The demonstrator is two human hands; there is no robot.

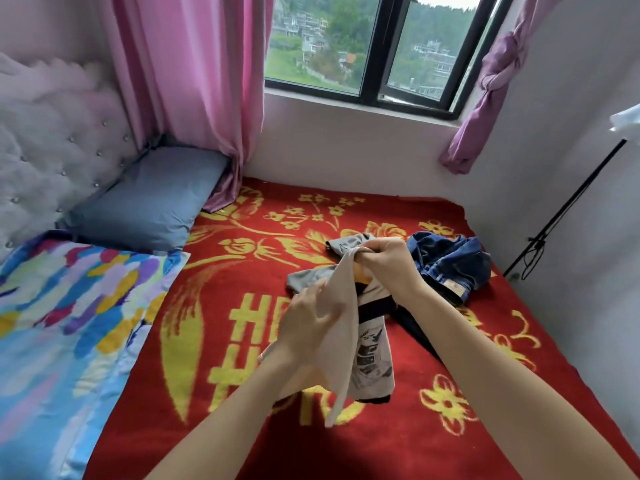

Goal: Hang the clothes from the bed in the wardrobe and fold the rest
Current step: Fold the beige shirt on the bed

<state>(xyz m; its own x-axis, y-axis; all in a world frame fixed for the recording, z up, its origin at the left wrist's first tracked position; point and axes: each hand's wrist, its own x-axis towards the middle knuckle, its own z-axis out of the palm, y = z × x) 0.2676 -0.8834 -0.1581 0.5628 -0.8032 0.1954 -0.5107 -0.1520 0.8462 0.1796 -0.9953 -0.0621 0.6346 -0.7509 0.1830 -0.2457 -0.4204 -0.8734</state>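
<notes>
A cream garment with a grey printed panel (372, 355) hangs between my hands above the red bed cover (398, 441). My right hand (388, 265) grips its upper end, fingers curled round the cloth. My left hand (311, 320) holds the cloth lower down, with the fabric draped over its fingers. A grey garment (308, 277) lies flat on the bed behind my hands. Crumpled dark blue jeans (450, 261) lie to the right of my right hand. A dark piece of clothing (415, 323) lies under my right forearm.
A blue-grey pillow (149, 202) and a colourful quilt (69, 306) occupy the bed's left side, by a tufted white headboard (45, 140). Pink curtains (194, 81) and a window (374, 46) stand behind. A black stand (568, 209) leans by the right wall.
</notes>
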